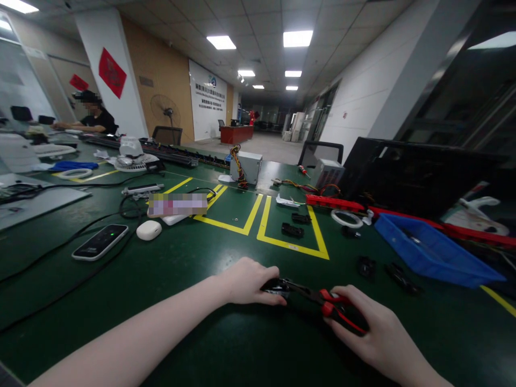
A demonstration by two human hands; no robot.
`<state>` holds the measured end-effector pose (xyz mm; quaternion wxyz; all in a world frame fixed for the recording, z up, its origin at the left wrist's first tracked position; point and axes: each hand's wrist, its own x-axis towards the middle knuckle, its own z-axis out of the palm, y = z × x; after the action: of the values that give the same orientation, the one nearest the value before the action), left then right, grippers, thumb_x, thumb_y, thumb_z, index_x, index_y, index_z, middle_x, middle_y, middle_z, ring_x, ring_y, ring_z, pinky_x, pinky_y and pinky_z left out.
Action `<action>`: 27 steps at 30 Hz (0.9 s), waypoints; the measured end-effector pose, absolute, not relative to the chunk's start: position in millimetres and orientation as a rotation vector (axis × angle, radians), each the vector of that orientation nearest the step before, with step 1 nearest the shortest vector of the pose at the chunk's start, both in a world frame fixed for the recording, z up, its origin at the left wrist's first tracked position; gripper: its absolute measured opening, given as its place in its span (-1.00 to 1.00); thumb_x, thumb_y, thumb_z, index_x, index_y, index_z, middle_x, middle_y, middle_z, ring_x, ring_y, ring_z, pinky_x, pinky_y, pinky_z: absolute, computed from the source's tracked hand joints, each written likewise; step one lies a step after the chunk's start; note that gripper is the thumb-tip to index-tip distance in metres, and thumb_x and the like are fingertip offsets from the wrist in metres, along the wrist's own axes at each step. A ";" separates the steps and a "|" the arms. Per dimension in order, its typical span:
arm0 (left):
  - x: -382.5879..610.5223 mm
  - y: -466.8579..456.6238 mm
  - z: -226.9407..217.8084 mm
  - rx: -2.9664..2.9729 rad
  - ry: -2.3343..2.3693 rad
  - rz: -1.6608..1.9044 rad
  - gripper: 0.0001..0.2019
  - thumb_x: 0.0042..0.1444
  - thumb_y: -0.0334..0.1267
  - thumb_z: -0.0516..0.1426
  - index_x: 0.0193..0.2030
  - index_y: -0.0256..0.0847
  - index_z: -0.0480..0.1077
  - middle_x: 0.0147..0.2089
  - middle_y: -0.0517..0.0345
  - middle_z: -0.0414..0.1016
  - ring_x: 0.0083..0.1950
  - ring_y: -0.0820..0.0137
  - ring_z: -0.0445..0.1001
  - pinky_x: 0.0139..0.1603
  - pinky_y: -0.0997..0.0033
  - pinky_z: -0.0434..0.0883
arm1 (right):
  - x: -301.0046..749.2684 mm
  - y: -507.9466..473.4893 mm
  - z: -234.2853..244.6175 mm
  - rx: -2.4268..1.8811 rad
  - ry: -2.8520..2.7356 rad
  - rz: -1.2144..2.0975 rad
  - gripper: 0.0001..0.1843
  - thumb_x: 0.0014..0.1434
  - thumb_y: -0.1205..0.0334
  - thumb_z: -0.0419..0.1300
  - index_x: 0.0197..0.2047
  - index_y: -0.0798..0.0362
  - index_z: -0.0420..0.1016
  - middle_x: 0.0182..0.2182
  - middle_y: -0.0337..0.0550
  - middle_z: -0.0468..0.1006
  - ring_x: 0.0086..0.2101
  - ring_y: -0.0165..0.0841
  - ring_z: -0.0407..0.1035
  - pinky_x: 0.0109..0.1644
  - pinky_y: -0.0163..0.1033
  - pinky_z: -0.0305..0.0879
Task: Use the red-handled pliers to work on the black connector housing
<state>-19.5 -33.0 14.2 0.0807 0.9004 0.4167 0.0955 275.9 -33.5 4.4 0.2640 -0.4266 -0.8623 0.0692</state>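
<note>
My left hand point(248, 280) rests on the green table with its fingers closed on a small black part point(276, 286). My right hand point(373, 333) grips the red and black handles of a pair of pliers point(330, 303). The pliers' dark jaws reach left to the black part and meet it between my hands. Most of the part is hidden under my left fingers.
A blue bin point(433, 250) sits at the right, with small black parts point(293, 230) inside yellow floor-tape boxes ahead. A phone point(100, 242), white earbud case point(149, 230) and cables lie left. A power supply box point(246, 166) stands further back. Another person point(94, 115) sits far left.
</note>
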 end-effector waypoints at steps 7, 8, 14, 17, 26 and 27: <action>-18.4 -33.2 16.6 2.681 1.263 0.255 -0.63 0.23 0.14 0.08 -0.18 -0.17 0.31 -0.40 0.19 0.49 -0.47 0.34 0.48 -0.53 0.49 0.16 | 273.0 -20.8 10.3 -1.115 -2.468 0.297 -0.65 0.13 0.05 0.19 -0.03 -0.04 0.38 -0.17 -0.12 0.56 -0.23 -0.27 0.50 -0.18 -0.18 0.46; -18.1 -33.4 17.1 2.685 1.264 0.263 -0.64 0.24 0.13 0.07 -0.18 -0.17 0.30 -0.40 0.19 0.49 -0.47 0.33 0.48 -0.53 0.48 0.16 | 273.1 -19.2 10.8 -1.106 -2.482 0.292 -0.65 0.13 0.05 0.19 -0.02 -0.03 0.37 -0.16 -0.11 0.55 -0.22 -0.28 0.50 -0.17 -0.19 0.46; -16.4 -34.2 19.1 2.633 1.306 0.283 -0.65 0.27 0.11 0.04 -0.19 -0.17 0.29 -0.37 0.17 0.50 -0.42 0.32 0.49 -0.50 0.49 0.16 | 269.2 -18.1 16.3 -1.094 -2.469 0.276 -0.64 0.14 0.07 0.20 -0.02 -0.01 0.36 -0.13 -0.11 0.54 -0.19 -0.29 0.48 -0.15 -0.20 0.43; -15.8 -34.0 17.1 2.619 1.299 0.315 -0.66 0.28 0.10 0.03 -0.19 -0.17 0.29 -0.36 0.16 0.50 -0.40 0.31 0.50 -0.48 0.49 0.16 | 266.7 -19.1 18.6 -1.093 -2.443 0.292 -0.66 0.11 0.11 0.22 -0.04 0.00 0.37 -0.13 -0.12 0.53 -0.18 -0.30 0.47 -0.12 -0.20 0.40; -12.6 -33.7 12.1 2.643 1.289 0.319 -0.62 0.28 0.13 0.00 -0.25 -0.17 0.30 -0.39 0.14 0.48 -0.42 0.30 0.46 -0.47 0.46 0.11 | 265.6 -20.1 17.3 -1.073 -2.405 0.269 -0.64 0.01 0.10 0.32 -0.10 -0.03 0.43 -0.16 -0.15 0.55 -0.19 -0.27 0.47 -0.13 -0.18 0.39; -12.4 -33.9 11.9 2.647 1.282 0.325 -0.62 0.27 0.14 0.00 -0.25 -0.17 0.30 -0.40 0.15 0.48 -0.42 0.30 0.45 -0.48 0.46 0.11 | 266.0 -20.5 17.0 -1.068 -2.405 0.263 -0.64 0.01 0.10 0.32 -0.10 -0.03 0.44 -0.16 -0.15 0.55 -0.18 -0.27 0.47 -0.12 -0.18 0.38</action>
<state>-12.4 -33.9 11.9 0.0911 0.8909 0.4314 0.1093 266.0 -20.5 17.0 0.2457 -0.3916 -0.8815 0.0963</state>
